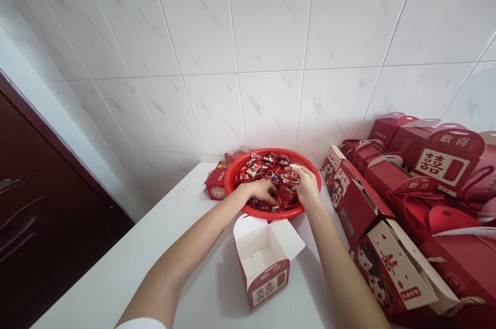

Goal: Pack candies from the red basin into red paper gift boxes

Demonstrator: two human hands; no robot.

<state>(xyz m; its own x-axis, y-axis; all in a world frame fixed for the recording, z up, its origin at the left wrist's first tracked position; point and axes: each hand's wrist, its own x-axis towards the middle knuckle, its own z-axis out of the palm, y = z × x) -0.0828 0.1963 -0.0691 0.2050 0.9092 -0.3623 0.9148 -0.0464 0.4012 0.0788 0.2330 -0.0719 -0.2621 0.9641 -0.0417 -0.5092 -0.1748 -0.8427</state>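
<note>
A round red plastic basket (310, 168) holds a heap of small wrapped candies (267, 166), mostly red. My left hand (264, 192) reaches in over the near left part of the heap, its fingers curled down among the candies; whatever lies under the fingertips is hidden. At the basket's right side, my right hand (307, 187) has its fingers bent around gold-wrapped candies (293, 174). Between my forearms stands an open red-and-white gift box (269, 287), its lid flaps spread and its white inside bare. It sits just in front of the basket.
Several red gift boxes (442, 163) with printed figures and handles crowd the right side of the white table (186, 215). Another small red box (215, 184) stands behind the basket's left edge. A tiled wall (267, 102) borders the back; a dark red door (46, 205) is at left.
</note>
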